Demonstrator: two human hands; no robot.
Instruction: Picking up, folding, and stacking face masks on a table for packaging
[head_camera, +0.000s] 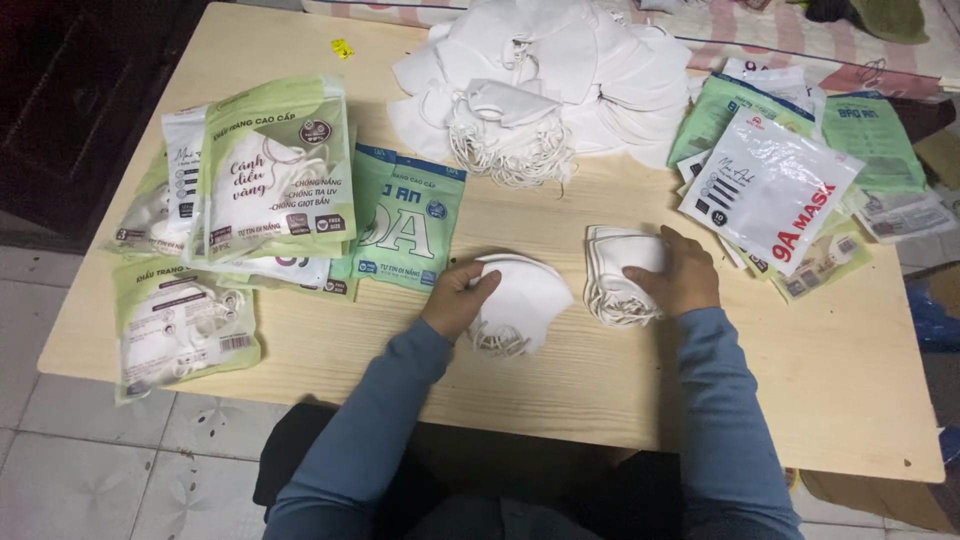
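My left hand (457, 298) grips a small fanned stack of white face masks (525, 298) lying on the wooden table (840, 380), elastic loops trailing toward me. Just to the right, my right hand (683, 272) presses down on a second, squarer stack of white masks (612, 270). The two stacks lie apart, a narrow strip of table between them. Both arms wear blue-grey sleeves. A large heap of loose white masks (545, 85) sits at the table's far middle.
Green and white filled mask packets (275, 170) pile up at the left, one (180, 325) overhanging the front left edge. Flat empty bags (770, 185) lie at the right. A small yellow scrap (342, 47) lies far left. Tiled floor lies below.
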